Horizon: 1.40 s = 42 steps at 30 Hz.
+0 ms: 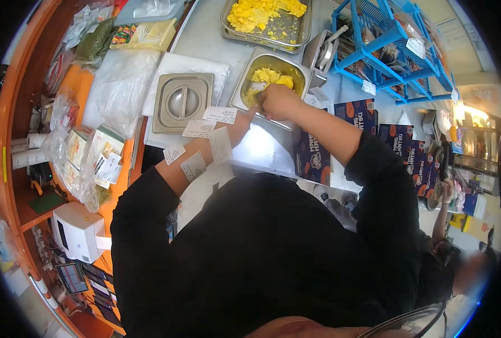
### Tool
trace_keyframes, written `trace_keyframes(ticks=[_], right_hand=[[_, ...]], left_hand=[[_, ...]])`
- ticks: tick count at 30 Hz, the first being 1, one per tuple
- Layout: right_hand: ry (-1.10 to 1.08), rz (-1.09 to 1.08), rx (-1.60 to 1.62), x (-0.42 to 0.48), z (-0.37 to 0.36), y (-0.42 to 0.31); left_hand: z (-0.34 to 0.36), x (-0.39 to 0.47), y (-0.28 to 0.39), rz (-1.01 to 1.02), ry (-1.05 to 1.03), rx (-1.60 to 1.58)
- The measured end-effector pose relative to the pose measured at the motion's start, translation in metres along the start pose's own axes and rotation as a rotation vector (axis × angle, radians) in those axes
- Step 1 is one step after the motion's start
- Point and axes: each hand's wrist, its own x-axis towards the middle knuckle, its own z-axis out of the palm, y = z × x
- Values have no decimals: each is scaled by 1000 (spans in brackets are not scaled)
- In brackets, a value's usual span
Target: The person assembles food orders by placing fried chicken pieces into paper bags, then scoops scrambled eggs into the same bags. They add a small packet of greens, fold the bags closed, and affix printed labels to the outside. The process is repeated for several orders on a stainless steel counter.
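Note:
A square stainless-steel food pan (238, 94) holds yellow, mashed-looking food (265, 77). Over its near part is my right hand (280, 101), its fingers closed on a small utensil that is mostly hidden. My left hand (246, 123) is at the pan's near left edge, close to my right hand; whether it grips the rim does not show. Several printed paper slips (221, 145) are stuck along my left forearm. Left of the pan, a steel lid with a bar handle (183, 102) lies on white sheets. A steel tray (290, 36) with yellow scrambled-egg-like food stands beyond.
A blue plastic rack (362, 55) with packets stands at the right, beside a steel container (318, 50) with a utensil. Dark printed packaging (356, 114) lines the counter's near right side. Clear plastic bags (121, 88) lie left. A co-worker (440, 262) is at the lower right.

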Motion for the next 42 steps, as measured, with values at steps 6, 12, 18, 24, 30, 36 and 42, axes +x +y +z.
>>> trace_keyframes(ticks=[6,12,18,24,30,36,42], right_hand=[[204,157,83,2,-18,13],[160,15,-141,2,15,7],[43,-33,2,-10,5,5],[-182,236,671,11,0,32],[-299,437,1176,7,-6,45],[-333,446,1374,-3,-14,58],[-89,324,1513,-48,-41,74]], left_hand=[[7,-1,-3,3,-29,-108],[-1,-2,4,-62,-138,-60],[0,-5,-1,-76,-180,-149],[-8,-5,-4,-10,-188,-204],[-2,-4,-4,17,-164,-188],[-1,-7,-5,35,-99,-237],[-29,-10,12,98,-84,-132]])
